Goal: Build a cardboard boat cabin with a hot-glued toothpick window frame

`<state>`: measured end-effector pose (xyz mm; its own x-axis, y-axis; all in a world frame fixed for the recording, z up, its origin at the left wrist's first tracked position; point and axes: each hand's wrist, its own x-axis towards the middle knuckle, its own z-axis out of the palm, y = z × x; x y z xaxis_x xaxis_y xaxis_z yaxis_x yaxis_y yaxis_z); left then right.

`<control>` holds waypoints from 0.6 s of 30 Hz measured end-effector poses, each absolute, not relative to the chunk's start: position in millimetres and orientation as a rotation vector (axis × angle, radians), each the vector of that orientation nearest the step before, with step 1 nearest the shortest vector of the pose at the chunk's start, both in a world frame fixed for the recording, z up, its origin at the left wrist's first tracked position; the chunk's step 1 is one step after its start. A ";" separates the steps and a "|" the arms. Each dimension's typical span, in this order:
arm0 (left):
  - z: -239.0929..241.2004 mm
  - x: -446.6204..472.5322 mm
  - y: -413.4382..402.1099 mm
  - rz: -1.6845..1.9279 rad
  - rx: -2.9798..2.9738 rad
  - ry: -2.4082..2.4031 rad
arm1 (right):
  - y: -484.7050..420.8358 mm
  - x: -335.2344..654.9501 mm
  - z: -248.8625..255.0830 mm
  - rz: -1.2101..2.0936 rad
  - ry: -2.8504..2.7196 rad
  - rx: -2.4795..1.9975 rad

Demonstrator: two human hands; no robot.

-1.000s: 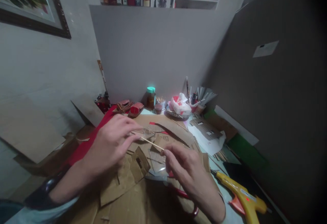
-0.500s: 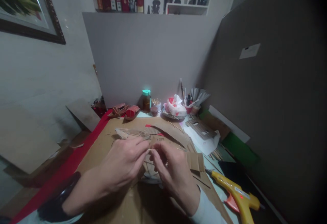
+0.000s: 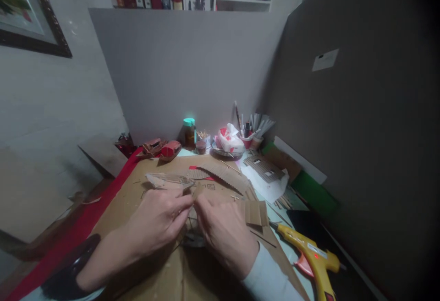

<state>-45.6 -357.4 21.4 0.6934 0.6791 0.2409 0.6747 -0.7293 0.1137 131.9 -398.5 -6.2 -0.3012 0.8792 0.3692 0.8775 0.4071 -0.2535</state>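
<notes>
My left hand (image 3: 156, 214) and my right hand (image 3: 225, 230) meet over the cardboard sheet, fingertips pinched close together. A small tan cardboard piece (image 3: 198, 191) sticks up at the fingertips of my right hand. What the left fingers pinch is too small and covered to make out. Below the hands, partly hidden, sits a pale rounded piece (image 3: 193, 239) with thin dark lines. Just beyond the left hand lies a pale, boat-shaped frame (image 3: 168, 181). Past the right hand rests a curved strip of corrugated cardboard (image 3: 223, 179).
A yellow glue gun (image 3: 305, 248) with a lit red light lies at the right. Cut cardboard (image 3: 256, 213) is beside the right hand. Along the back stand two small red-topped model boats (image 3: 171, 149), a green-lidded jar (image 3: 189, 134), tissues (image 3: 231, 140) and a pen cup (image 3: 245, 141).
The view has shifted, so the scene sits slightly further left. My right hand has turned over, its back now upward, and its fingers have closed in against the left ones. The tan piece now shows.
</notes>
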 end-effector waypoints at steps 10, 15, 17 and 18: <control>14.5 -43.1 -350.2 0.421 2.965 1.014 | -393.5 134.7 -11.8 -0.094 -2.242 -1.532; 11.0 -44.6 -350.9 0.459 2.987 0.998 | -395.5 135.1 -10.3 -0.080 -2.226 -1.478; 9.4 -44.7 -352.2 0.487 2.991 0.994 | -396.1 134.6 -9.9 -0.076 -2.217 -1.461; 8.7 -44.6 -352.8 0.499 2.991 0.991 | -396.2 134.4 -9.8 -0.074 -2.212 -1.456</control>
<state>-44.6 -352.8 8.7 0.7582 0.5744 0.3083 0.5897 -0.8060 0.0514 134.4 -396.2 -9.8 -0.3129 0.8503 0.4232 0.8766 0.4301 -0.2160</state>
